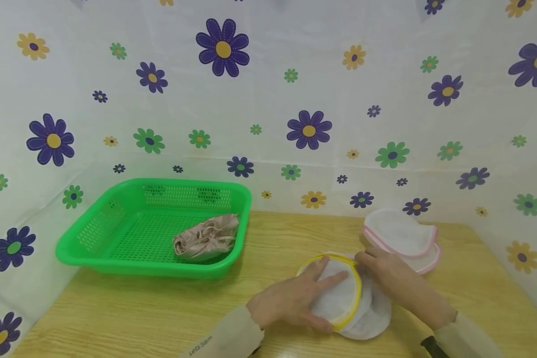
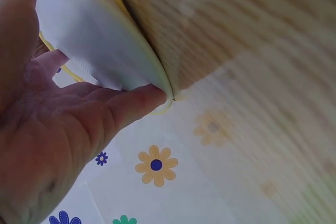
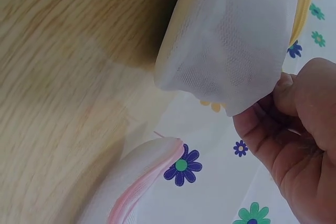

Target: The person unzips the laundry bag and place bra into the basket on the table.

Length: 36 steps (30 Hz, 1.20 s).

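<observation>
A white mesh laundry bag point(image 1: 333, 296) with a yellow zipped rim lies on the table. Across its round face my left hand point(image 1: 297, 298) is spread, fingers straight, thumb near the rim closest to me. The left wrist view has a fingertip point(image 2: 157, 95) right at the rim. At the bag's far right edge, my right hand point(image 1: 391, 271) pinches it beside the yellow zipper point(image 3: 303, 11), between thumb and forefinger. Loose white mesh point(image 1: 376, 315) spreads out under the rim on the right. Beyond my right hand sits a pink-trimmed white mesh bag point(image 1: 398, 231), folded over.
A green plastic basket point(image 1: 156, 270) stands at the left back, with a bundled beige cloth point(image 1: 206, 237) in its right side. The wooden table point(image 1: 161, 318) ends at a flower-printed sheet point(image 1: 268, 89) behind and at both sides.
</observation>
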{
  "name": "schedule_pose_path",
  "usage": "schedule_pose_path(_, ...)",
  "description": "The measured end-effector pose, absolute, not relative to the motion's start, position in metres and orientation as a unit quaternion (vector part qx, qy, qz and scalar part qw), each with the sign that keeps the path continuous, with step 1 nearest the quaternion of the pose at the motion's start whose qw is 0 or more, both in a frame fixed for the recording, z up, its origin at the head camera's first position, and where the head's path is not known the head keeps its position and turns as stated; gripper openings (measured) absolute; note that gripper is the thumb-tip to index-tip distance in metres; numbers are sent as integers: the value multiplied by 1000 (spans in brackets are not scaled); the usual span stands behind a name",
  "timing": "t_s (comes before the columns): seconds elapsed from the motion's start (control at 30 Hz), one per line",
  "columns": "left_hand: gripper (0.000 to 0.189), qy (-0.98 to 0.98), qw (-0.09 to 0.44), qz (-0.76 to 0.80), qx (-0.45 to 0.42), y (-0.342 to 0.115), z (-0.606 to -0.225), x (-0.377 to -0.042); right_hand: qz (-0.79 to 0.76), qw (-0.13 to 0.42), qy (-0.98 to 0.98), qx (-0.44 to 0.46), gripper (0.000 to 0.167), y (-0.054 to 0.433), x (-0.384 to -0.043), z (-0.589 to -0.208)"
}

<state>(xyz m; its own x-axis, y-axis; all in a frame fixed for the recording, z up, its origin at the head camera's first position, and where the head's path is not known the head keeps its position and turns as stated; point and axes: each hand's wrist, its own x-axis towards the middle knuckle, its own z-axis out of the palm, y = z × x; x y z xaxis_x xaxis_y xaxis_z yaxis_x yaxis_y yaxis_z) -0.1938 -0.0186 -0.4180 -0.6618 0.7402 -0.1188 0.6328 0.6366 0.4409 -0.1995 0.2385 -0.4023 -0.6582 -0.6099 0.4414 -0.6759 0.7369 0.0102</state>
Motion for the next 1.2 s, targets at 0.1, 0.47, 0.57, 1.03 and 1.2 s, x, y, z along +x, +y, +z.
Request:
schedule_pose_path(0.1,101,893,147,183,384,-18,-417,-194,70,207,-911,350,33,238,-198,-402)
schedule_pose_path(0.47,102,896,131,183,384,-18,-420,-193,63,210,-910,351,39,237,-196,-403)
schedule_pose_path(0.57,102,896,133,183,383,-18,-420,-193,63,220,-906,357,39,238,-194,-404)
schedule_pose_path(1.03,101,899,145,183,371,-16,-419,-194,61,242,-895,368,42,241,-192,-405)
schedule_pose_path(1.2,101,900,145,185,368,-15,-419,-194,60,232,-900,364,44,241,-193,-405)
